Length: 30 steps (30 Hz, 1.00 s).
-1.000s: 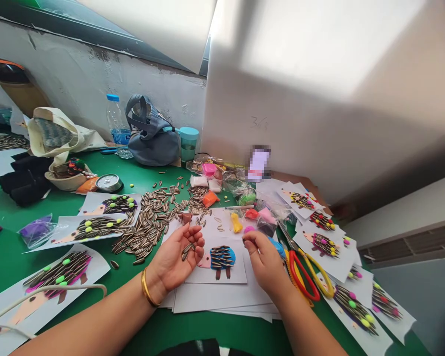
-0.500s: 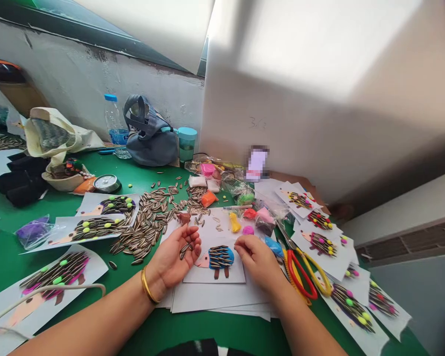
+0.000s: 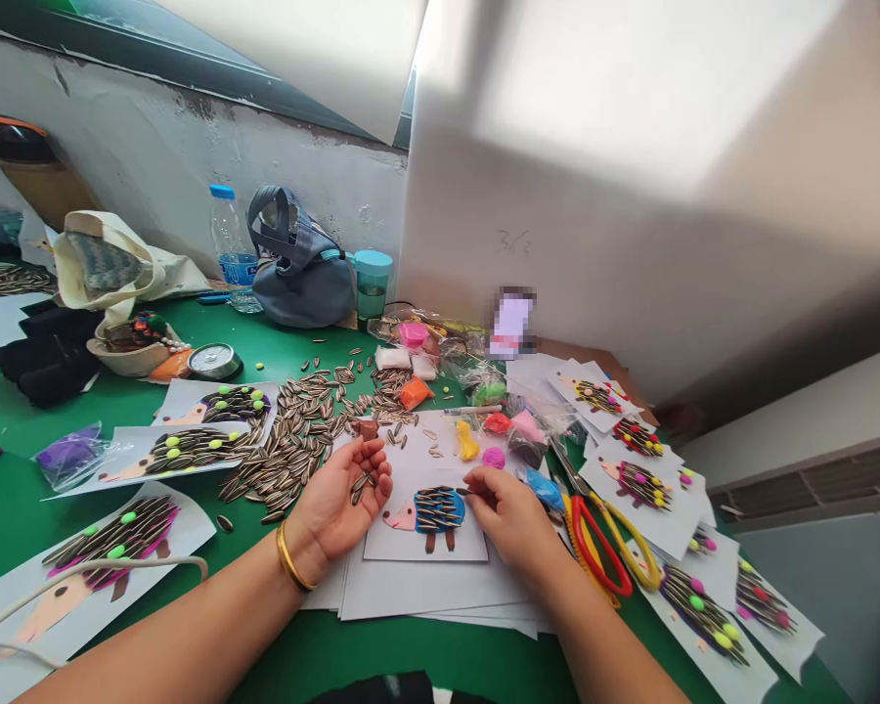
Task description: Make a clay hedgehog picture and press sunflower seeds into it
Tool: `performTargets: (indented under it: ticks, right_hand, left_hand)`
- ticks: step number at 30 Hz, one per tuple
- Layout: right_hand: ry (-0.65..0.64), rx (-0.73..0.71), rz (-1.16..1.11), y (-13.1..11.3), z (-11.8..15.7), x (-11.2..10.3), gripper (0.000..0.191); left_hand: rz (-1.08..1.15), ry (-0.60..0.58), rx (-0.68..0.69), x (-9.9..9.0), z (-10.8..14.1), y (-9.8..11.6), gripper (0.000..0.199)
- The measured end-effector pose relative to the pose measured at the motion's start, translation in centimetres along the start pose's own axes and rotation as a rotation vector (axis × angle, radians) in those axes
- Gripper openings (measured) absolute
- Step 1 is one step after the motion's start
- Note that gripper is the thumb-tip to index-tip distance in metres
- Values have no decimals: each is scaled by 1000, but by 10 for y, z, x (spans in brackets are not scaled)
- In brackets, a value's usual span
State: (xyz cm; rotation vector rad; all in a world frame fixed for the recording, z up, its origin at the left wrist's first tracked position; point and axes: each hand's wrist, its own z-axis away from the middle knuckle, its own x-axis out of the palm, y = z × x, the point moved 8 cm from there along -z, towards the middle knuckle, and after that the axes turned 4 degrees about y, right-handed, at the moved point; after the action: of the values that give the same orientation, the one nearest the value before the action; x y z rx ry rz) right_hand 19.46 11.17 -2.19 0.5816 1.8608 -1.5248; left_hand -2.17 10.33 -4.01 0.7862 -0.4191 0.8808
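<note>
My left hand (image 3: 348, 494), palm up with fingers curled, cups a few striped sunflower seeds (image 3: 362, 486) left of the hedgehog picture. The fingertips of my right hand (image 3: 500, 504) pinch one seed (image 3: 464, 491) at the right edge of the hedgehog's blue back. That hedgehog (image 3: 438, 509) has a pink face, brown legs and rows of seeds on its blue clay, on a small white sheet (image 3: 403, 548). Larger white sheets (image 3: 381, 596) lie beneath it. Behind my left hand spreads a large pile of seeds (image 3: 293, 440).
Red-handled scissors (image 3: 597, 548) and yellow-handled ones (image 3: 635, 548) lie right of my right hand. Clay lumps, yellow (image 3: 467, 442) and blue (image 3: 544, 489), sit behind it. Seeded hedgehog pictures flank both sides (image 3: 191, 450) (image 3: 635, 484). A bag (image 3: 304, 284) and bottle (image 3: 235, 254) stand behind.
My left hand has drawn slightly left, uncovering the hedgehog's face. A seed now shows between my right fingertips at the blue clay's edge.
</note>
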Motion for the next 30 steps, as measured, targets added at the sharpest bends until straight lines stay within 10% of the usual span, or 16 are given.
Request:
performTargets:
  ticks: [30]
  right_hand:
    - [40,-85,104,-12,0,-2,15]
  left_hand:
    - [-12,20,8,1,2,-1,21]
